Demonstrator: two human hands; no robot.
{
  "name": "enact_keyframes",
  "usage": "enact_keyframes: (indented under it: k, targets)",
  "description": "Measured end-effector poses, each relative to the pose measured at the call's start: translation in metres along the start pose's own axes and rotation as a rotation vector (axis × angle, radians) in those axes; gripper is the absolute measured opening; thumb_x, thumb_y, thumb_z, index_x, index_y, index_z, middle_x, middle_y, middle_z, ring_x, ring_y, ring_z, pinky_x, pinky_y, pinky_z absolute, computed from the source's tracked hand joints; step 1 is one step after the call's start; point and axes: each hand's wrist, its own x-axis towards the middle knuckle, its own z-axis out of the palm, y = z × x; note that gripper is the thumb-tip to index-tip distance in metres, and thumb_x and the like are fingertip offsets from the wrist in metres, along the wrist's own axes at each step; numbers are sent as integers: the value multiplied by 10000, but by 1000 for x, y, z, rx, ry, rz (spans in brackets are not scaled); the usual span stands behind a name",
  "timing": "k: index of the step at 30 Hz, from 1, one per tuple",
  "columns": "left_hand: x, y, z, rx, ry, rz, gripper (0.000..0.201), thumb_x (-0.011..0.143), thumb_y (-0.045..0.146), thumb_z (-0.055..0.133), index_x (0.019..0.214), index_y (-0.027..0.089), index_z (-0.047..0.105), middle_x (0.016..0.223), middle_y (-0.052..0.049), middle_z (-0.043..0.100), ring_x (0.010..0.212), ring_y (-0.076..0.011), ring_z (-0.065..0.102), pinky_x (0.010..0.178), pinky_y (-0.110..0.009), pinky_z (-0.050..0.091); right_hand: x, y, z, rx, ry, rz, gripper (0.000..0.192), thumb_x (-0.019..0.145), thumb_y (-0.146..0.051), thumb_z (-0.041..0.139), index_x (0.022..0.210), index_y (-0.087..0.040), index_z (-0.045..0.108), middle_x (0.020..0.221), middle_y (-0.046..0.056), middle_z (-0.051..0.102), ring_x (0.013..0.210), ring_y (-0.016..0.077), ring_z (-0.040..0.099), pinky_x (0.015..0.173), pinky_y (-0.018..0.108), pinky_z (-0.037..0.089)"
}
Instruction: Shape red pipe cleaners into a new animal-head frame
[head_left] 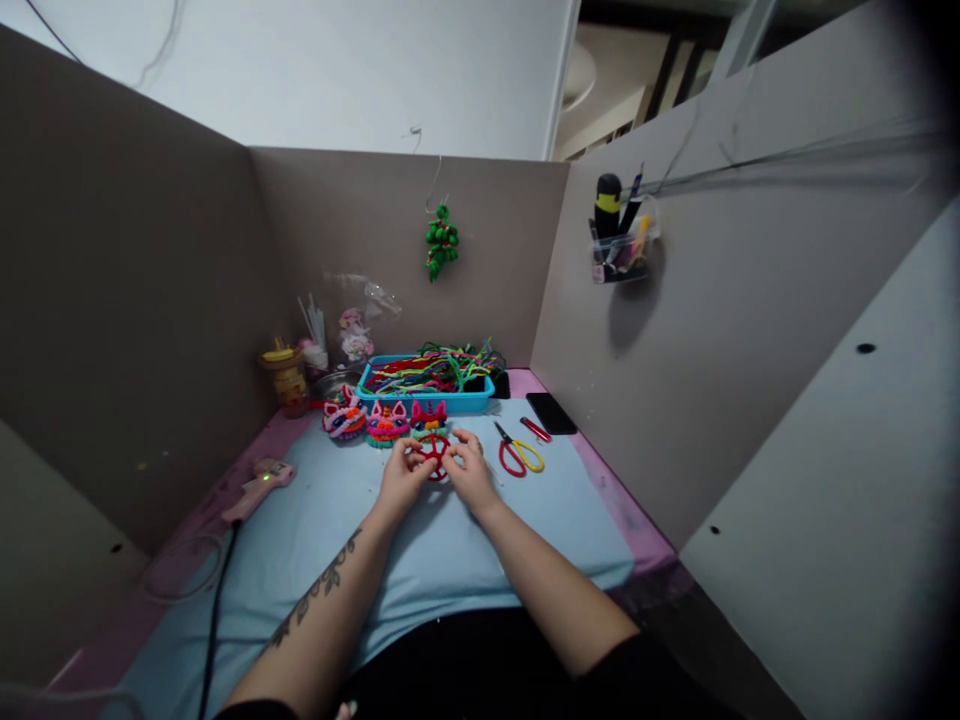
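A red wheel-shaped piece point(436, 457), a ring with spokes meeting in its middle, is between the two hands, over the light blue cloth point(540, 540) on the bench; whether it touches the cloth I cannot tell. The left hand point(405, 475) has its grip pinching the left side of the ring, and the right hand point(470, 475) pinches the right side, thumbs toward the middle.

Just beyond the piece stand three colourful animal-faced pieces in a row: the left one point(345, 418), the middle one point(387, 425) and the right one point(428, 412). Behind them is a blue tray point(431, 402) heaped with multicoloured fuzzy strands point(427, 372). To the right of the hands lie scissors point(512, 441) with one red and one yellow handle, a small red tool point(535, 430) and a black phone point(551, 413).

Well apart on the left lies a pink glue gun point(259, 490), its green light lit. Farther out, a green ornament point(442, 243) hangs against the back panel point(360, 210), and a clear holder point(619, 265) of tools is on the right panel point(720, 300).
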Motion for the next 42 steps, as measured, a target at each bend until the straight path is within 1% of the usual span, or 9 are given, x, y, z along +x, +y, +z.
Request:
enact_keyframes:
  k: [5,10,16,24,28,30,32,35,42]
  targets:
    - [0,2,-1,-57,-12,-48,440,583,296,737,866,203,413,529,71,562,467,-87,516,497,-177,358,5,2,-3,106,-33,128,44,676,-240,599,684,-197,605,1150,74,501,1113,235,460,973,386,330]
    - [0,0,-2,-109,-69,-81,477,579,300,738,898,201,398,542,76,569,479,-100,540,523,-198,391,7,6,-7,169,-75,132,257,663,-246,613,917,-240,654,1223,59,472,1154,227,437,936,351,362]
    - [1,-2,-3,-65,-114,-41,429,606,274,706,914,189,420,546,84,543,463,-79,502,486,-180,356,8,7,-8,88,-128,119,65,653,-226,617,685,-212,672,1152,51,516,1144,220,432,1004,342,286]
    - [1,2,-4,65,-99,16,517,636,282,686,1085,162,462,700,-5,640,568,-117,571,539,-218,409,12,13,-7,137,-191,156,61,617,-171,606,573,-191,642,1125,60,535,1115,238,460,981,348,305]
    - [5,-1,-9,144,62,104,531,625,294,698,1098,169,490,895,-48,640,571,-89,541,574,-230,427,14,21,-5,291,-175,199,63,641,-212,615,619,-185,669,1115,69,551,1107,235,481,977,347,312]
    - [7,-1,-11,174,159,123,506,613,304,707,1057,166,507,881,-35,622,542,-74,508,561,-224,420,14,24,-3,361,-162,227,71,648,-234,627,642,-184,676,1109,73,553,1107,233,484,978,349,310]
    - [7,0,-11,191,200,124,467,616,317,705,1014,159,519,783,-8,603,526,-77,491,541,-216,403,14,26,-3,416,-143,251,78,645,-250,640,652,-181,676,1113,75,551,1091,229,493,980,354,306]
    - [4,2,-9,189,149,109,453,646,334,681,1028,150,521,730,-6,612,534,-91,502,538,-217,396,14,24,-2,465,-103,272,103,634,-279,660,654,-178,671,1117,74,552,1064,225,503,983,361,299]
    - [1,-1,-5,178,36,68,609,634,340,691,1174,154,478,775,-44,668,550,-115,547,536,-227,410,14,17,-3,511,-53,277,134,608,-306,687,629,-179,649,1105,70,555,1051,232,504,990,372,287]
